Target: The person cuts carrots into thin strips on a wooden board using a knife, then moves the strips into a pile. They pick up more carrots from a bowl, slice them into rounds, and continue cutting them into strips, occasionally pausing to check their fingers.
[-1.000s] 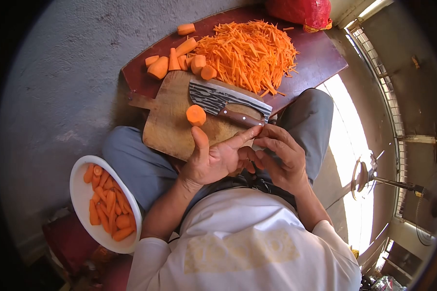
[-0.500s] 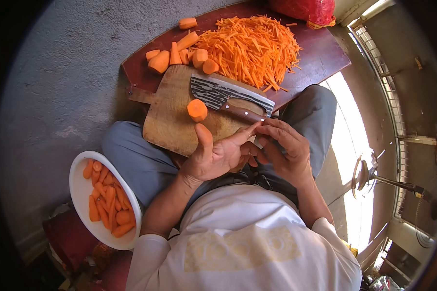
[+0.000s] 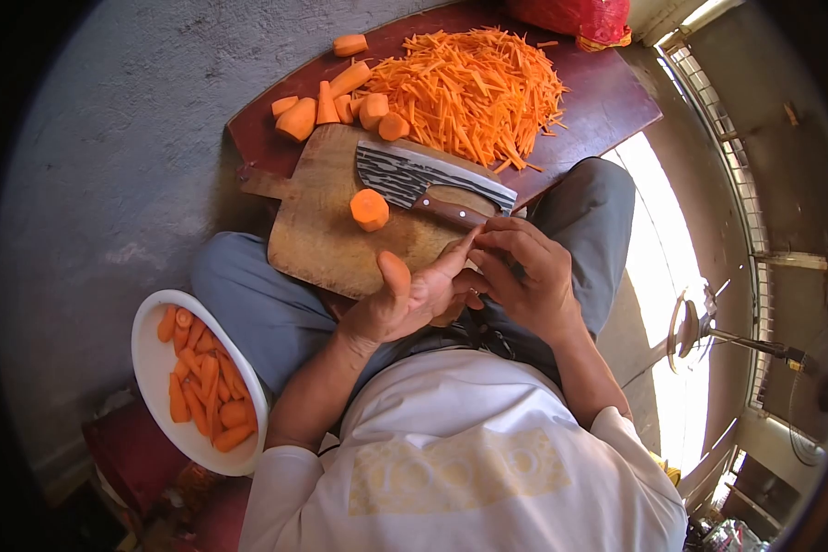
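Note:
My left hand (image 3: 409, 299) is open above my lap, palm turned partly up, with the thumb apart and one finger stretched out. My right hand (image 3: 531, 281) has its thumb and fingers pinched at the tip of that left finger; whether something small is between them is hidden. Just beyond both hands, a cleaver (image 3: 414, 177) with a brown handle lies flat on the wooden cutting board (image 3: 308, 216). A thick cut carrot piece (image 3: 370, 210) sits on the board beside the blade, touched by neither hand.
A heap of carrot shreds (image 3: 478, 92) and several carrot chunks (image 3: 297, 120) lie on the dark red table (image 3: 607, 106). A white bowl (image 3: 143, 373) of peeled carrots stands by my left knee. There is a red bag (image 3: 580, 17) at the far edge and a fan (image 3: 695, 329) right.
My right hand has shifted slightly left and its fingers have drawn closer together around the left fingertip. The cleaver and carrot piece stay in place on the board.

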`<state>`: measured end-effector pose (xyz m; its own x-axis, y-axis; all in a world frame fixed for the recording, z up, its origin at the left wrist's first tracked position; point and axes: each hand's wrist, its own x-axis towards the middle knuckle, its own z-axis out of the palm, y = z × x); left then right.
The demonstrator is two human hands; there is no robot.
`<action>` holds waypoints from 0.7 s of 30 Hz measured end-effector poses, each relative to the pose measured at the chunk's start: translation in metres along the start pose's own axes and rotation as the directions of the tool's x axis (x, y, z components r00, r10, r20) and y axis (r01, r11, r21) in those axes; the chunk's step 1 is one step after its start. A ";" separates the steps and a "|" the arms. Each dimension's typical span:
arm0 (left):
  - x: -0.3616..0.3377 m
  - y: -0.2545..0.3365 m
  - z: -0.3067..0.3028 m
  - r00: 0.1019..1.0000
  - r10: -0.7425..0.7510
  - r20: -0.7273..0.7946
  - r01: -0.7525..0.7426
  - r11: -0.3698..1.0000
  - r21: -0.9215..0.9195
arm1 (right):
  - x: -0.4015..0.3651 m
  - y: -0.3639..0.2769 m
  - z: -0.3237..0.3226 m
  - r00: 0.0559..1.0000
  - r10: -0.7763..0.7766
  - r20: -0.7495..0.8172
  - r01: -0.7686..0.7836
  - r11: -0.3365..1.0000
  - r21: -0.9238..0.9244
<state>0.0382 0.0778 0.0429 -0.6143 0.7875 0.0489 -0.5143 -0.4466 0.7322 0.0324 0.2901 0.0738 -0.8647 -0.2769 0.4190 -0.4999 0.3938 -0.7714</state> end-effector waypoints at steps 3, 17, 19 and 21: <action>0.000 -0.001 -0.006 1.000 0.011 0.002 -0.012 0.999 0.050 | 0.004 0.001 0.003 0.999 0.035 -0.005 -0.035 0.999 0.026; 0.000 0.000 -0.003 0.993 0.101 -0.055 -0.097 0.992 0.079 | -0.013 -0.003 0.012 0.912 0.400 0.094 -0.346 0.625 0.699; 0.001 0.001 0.004 0.987 0.127 -0.094 -0.118 0.988 0.098 | -0.011 -0.010 0.012 0.902 0.404 0.153 -0.395 0.630 0.668; 0.001 0.001 0.002 0.985 0.158 -0.073 -0.135 0.958 0.253 | -0.011 -0.008 0.020 0.897 0.420 0.134 -0.391 0.618 0.681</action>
<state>0.0382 0.0793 0.0445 -0.7299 0.6740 0.1139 -0.2588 -0.4268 0.8665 0.0468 0.2723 0.0661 -0.9796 -0.2004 -0.0125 0.0626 -0.2454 -0.9674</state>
